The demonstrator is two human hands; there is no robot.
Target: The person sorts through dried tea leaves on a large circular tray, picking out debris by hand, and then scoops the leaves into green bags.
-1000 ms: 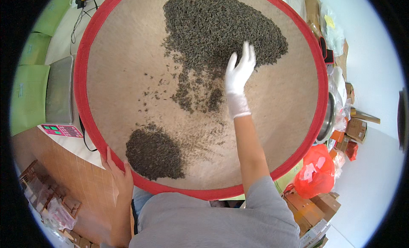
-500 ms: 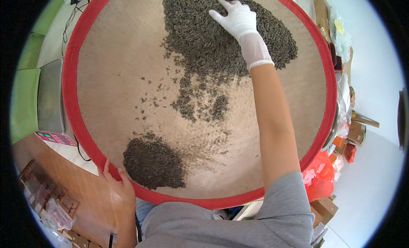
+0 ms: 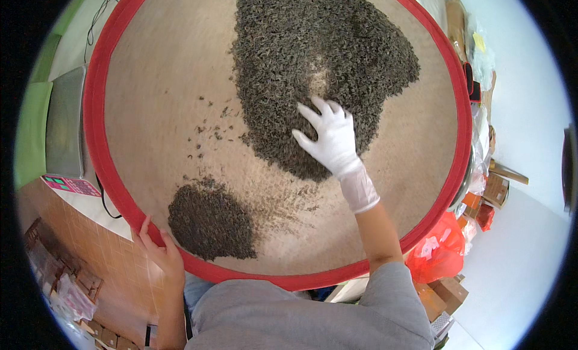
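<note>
A big round tray with a red cloth-bound rim [image 3: 98, 148] and a light tan bottom lies in front of me. A wide heap of dark, curled dried tea leaves [image 3: 271, 67] covers its far middle and right. At the near left sits a smaller dark pile [image 3: 211, 223]. My right hand [image 3: 331, 136], in a white glove with a sheer cuff, rests on the near part of the large heap with its fingers spread. Beyond its fingertips a patch of bare tray shows through. My left hand [image 3: 161, 250], ungloved, grips the rim at the near left, beside the small pile.
Loose leaf bits [image 3: 211, 130] and fine crumbs [image 3: 283, 205] lie between the piles. A scale with a metal platform [image 3: 65, 124] and pink panel stands left of the tray. Green chairs are farther left. A red plastic bag [image 3: 438, 247] and cardboard boxes [image 3: 448, 293] are at the right.
My right hand has swept toward me, pulling leaves into the middle of the tray and covering the scattered clumps there. My left hand stays on the rim.
</note>
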